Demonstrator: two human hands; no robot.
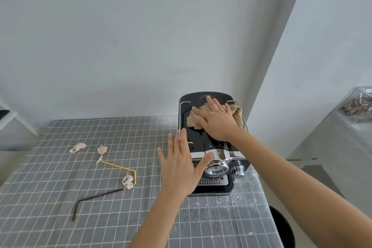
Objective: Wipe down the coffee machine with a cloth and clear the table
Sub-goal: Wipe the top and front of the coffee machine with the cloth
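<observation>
We stood at the bench (60, 217), which wore a grey checked cover, and looked down at our two bare hands. The coffee machine (213, 147), black with chrome fittings, sat near the bench's far right corner. Our right hand (216, 122) lay flat on the machine's top panel, fingers straight and spread, pressing a crumpled beige cloth (234, 111) against it. The cloth spread out under and beyond the palm, reaching toward the panel's right rail. Our left hand (181, 167) was open too, fingers straight, its palm against the machine's left side and the thumb reaching across the chrome front, apparently steadying the body.

The panel's long axis ran away from us, so the wiping seemed set to travel front to back, with the right hand already on it.

Left of the machine, well apart from both hands, lay three crumpled paper scraps (78, 147), a bent yellow straw (120, 166) and a bent dark straw (94, 197). The left hand was nearer to them. We judged the table clearing not yet begun.
</observation>
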